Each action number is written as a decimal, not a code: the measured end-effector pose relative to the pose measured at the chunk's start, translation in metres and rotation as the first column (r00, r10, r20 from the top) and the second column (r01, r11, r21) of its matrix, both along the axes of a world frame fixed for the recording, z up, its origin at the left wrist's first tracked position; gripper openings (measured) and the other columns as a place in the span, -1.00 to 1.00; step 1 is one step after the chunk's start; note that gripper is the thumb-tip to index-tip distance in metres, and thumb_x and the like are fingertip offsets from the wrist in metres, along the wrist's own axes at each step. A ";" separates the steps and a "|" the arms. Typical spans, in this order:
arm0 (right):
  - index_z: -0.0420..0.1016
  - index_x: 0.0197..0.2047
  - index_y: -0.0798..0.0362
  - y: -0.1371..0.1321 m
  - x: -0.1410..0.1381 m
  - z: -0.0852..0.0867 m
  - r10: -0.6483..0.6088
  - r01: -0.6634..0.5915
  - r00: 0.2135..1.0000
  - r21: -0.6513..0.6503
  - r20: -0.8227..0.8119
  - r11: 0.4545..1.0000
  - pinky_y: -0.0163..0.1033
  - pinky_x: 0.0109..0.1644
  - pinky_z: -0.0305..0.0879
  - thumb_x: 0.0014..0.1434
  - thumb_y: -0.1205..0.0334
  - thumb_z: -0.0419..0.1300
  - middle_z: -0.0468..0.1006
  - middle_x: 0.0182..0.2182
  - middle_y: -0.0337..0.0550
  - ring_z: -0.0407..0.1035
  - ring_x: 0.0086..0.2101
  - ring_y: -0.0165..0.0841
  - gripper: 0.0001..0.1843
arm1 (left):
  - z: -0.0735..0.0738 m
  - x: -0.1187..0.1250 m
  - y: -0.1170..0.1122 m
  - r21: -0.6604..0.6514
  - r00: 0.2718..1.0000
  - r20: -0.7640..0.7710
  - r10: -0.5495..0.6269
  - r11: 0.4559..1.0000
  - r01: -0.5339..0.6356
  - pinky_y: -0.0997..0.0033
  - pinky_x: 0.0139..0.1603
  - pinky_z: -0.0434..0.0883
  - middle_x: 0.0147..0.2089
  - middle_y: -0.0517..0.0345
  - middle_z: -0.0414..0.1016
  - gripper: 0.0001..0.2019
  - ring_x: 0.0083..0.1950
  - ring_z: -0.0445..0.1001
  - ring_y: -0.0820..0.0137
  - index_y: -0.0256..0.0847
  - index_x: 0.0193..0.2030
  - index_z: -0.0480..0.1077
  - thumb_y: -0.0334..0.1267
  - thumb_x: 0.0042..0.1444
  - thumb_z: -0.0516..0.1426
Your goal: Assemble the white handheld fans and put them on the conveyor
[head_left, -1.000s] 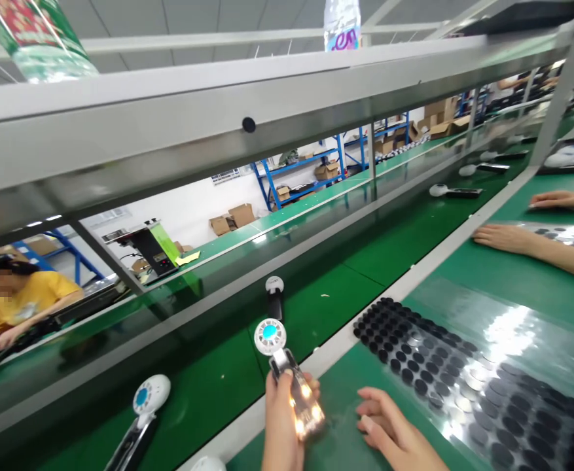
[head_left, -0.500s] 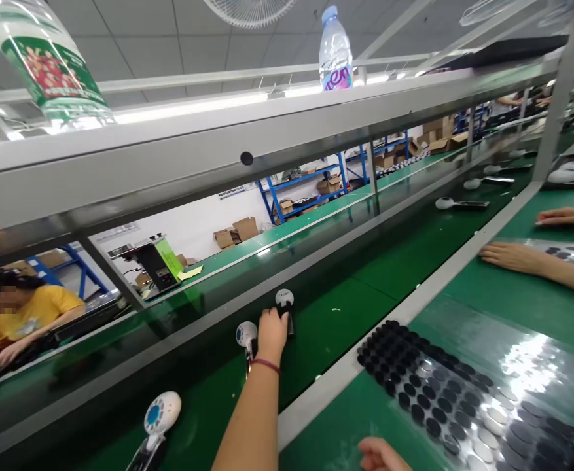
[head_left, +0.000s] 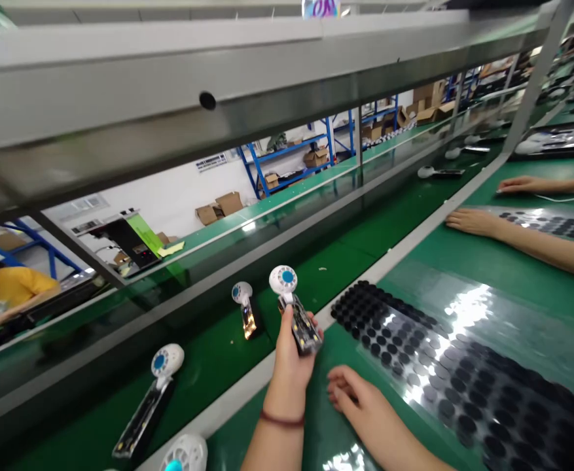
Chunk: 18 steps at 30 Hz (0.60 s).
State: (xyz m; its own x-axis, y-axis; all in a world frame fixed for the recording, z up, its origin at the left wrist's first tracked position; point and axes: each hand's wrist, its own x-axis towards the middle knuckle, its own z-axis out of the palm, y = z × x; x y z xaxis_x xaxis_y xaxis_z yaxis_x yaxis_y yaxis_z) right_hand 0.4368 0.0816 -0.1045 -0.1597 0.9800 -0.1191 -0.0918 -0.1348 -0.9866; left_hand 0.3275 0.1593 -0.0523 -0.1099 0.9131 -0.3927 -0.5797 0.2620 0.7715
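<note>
My left hand (head_left: 294,350) is closed around the dark handle of a handheld device (head_left: 283,280) with a round white head and a blue centre. Its handle shows bare circuit parts, and its head points away from me, above the belt's near edge. To the right, low over the green tabletop, my right hand (head_left: 350,396) has loosely curled fingers, a gap by the thumb and nothing visible in it. Beside it lies a clear sheet of round black pads (head_left: 389,333). A similar device (head_left: 242,294) rests on the belt left of my left hand.
More devices lie on the green belt (head_left: 355,261), one at front left (head_left: 167,360) and one far along it (head_left: 427,172). A metal rail (head_left: 247,85) crosses above. At right, a co-worker's hands (head_left: 473,221) rest by another pad sheet. Across the belt sits a person in yellow (head_left: 21,284).
My left hand has lifted the device off the belt and drawn it back toward me, turning its blue centre into view. My right hand has come further into view. The camera has tilted down.
</note>
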 end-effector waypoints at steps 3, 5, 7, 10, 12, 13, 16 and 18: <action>0.27 -0.26 -0.02 0.007 0.005 0.002 -0.009 0.001 0.997 -0.103 -0.078 0.995 -0.24 -0.28 0.36 0.03 0.08 0.02 0.47 -0.39 -0.23 0.43 -0.36 -0.34 -0.79 | -0.003 0.014 -0.068 -0.069 0.993 0.118 -0.011 0.997 0.019 0.46 -0.42 0.40 -0.42 0.10 0.43 -0.74 -0.46 0.44 0.47 -0.29 -0.27 0.29 -0.10 0.16 -0.01; 0.19 -0.20 -0.02 0.012 0.007 0.005 -0.042 0.030 0.995 -0.132 -0.090 0.991 -0.22 -0.33 0.36 0.06 0.07 -0.02 0.46 -0.37 -0.22 0.43 -0.38 -0.35 -0.75 | -0.008 0.018 -0.096 -0.097 0.990 0.142 -0.021 0.995 0.035 0.43 -0.40 0.42 -0.39 0.06 0.47 -0.83 -0.45 0.46 0.44 -0.30 -0.17 0.27 -0.27 0.12 0.05; 0.15 -0.19 0.00 0.015 0.008 0.011 -0.072 0.066 0.996 -0.114 -0.050 0.991 -0.20 -0.34 0.35 0.08 0.08 -0.04 0.43 -0.35 -0.19 0.42 -0.38 -0.34 -0.75 | -0.016 0.018 -0.111 -0.095 0.988 0.143 -0.055 0.993 0.069 0.37 -0.38 0.43 -0.34 0.08 0.49 -0.68 -0.42 0.49 0.40 -0.21 -0.02 0.18 -0.40 0.06 0.08; 0.21 -0.24 -0.01 0.003 0.015 0.030 -0.093 0.093 0.991 0.001 0.101 0.996 -0.17 -0.24 0.30 0.08 0.13 -0.03 0.40 -0.32 -0.18 0.38 -0.31 -0.32 -0.82 | -0.029 0.017 -0.116 -0.007 0.983 0.154 -0.097 0.995 0.099 0.36 -0.37 0.42 -0.18 0.08 0.50 -0.54 -0.38 0.51 0.37 -0.08 0.04 0.08 -0.45 0.01 0.10; 0.30 -0.31 -0.03 -0.020 0.027 0.043 -0.077 0.056 0.970 0.097 0.230 0.994 -0.17 -0.15 0.22 0.05 0.20 0.04 0.39 -0.31 -0.22 0.32 -0.25 -0.29 -0.89 | -0.035 0.015 -0.116 0.038 0.980 0.180 -0.086 0.996 0.080 0.41 -0.38 0.41 -0.18 0.11 0.50 -0.62 -0.39 0.50 0.40 -0.10 -0.03 0.14 -0.41 0.00 0.13; 0.34 -0.36 -0.04 -0.035 0.035 0.047 -0.051 0.010 0.949 0.135 0.310 0.991 -0.17 -0.14 0.19 0.02 0.24 0.08 0.39 -0.33 -0.23 0.30 -0.25 -0.28 -0.93 | -0.036 0.014 -0.116 0.038 0.977 0.196 -0.082 0.996 0.076 0.43 -0.41 0.40 -0.24 0.13 0.51 -0.69 -0.42 0.49 0.42 -0.13 -0.09 0.18 -0.35 0.02 0.13; 0.41 -0.44 -0.01 -0.085 0.065 0.043 0.096 -0.257 0.753 0.157 0.651 0.953 -0.18 -0.27 0.23 -0.04 0.40 0.10 0.41 -0.40 -0.20 0.30 -0.37 -0.28 -0.87 | -0.038 0.012 -0.114 -0.030 0.957 0.264 -0.124 0.990 0.137 0.50 -0.53 0.35 -0.49 0.10 0.47 -0.69 -0.54 0.45 0.43 -0.27 -0.24 0.28 -0.03 0.08 0.06; 0.42 -0.39 -0.03 -0.112 0.084 0.029 0.121 -0.471 0.498 0.150 0.859 0.869 -0.20 -0.25 0.27 -0.07 0.51 0.09 0.45 -0.30 -0.19 0.33 -0.32 -0.27 -0.76 | -0.038 0.012 -0.113 -0.066 0.939 0.305 -0.161 0.980 0.190 0.51 -0.56 0.33 -0.57 0.05 0.43 -0.54 -0.59 0.43 0.42 -0.36 -0.31 0.34 0.09 0.09 -0.01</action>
